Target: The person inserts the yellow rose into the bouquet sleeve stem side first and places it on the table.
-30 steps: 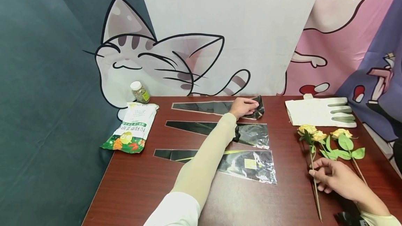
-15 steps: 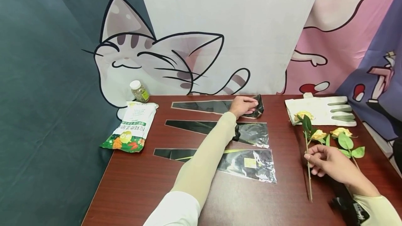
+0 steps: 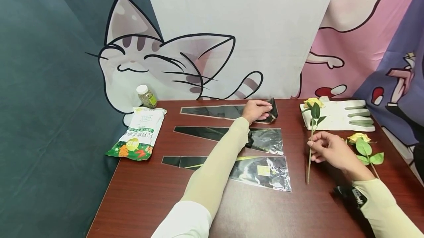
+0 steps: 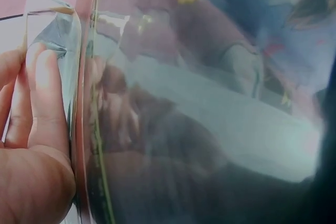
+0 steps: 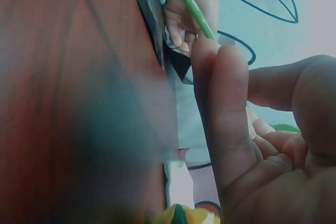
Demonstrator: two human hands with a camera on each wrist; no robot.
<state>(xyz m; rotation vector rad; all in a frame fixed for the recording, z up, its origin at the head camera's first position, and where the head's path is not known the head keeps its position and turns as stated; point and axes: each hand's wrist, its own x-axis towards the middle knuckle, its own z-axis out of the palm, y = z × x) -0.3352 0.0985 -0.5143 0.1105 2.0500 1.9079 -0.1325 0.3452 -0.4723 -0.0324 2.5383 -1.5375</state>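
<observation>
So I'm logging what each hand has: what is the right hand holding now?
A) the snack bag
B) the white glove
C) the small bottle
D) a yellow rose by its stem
D: the right hand pinches the green stem of a yellow rose, holding it off the table.

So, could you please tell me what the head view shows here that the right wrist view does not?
Only the head view shows the whole table, three flat cellophane sleeves, the far sleeve under the left hand, the white glove, the snack bag, the small jar, and the held rose's yellow bloom and leaves. Only the right wrist view shows the fingertips pinching the green stem from close up. Both show the right hand holding the rose, the left hand, and the cat backdrop.
</observation>
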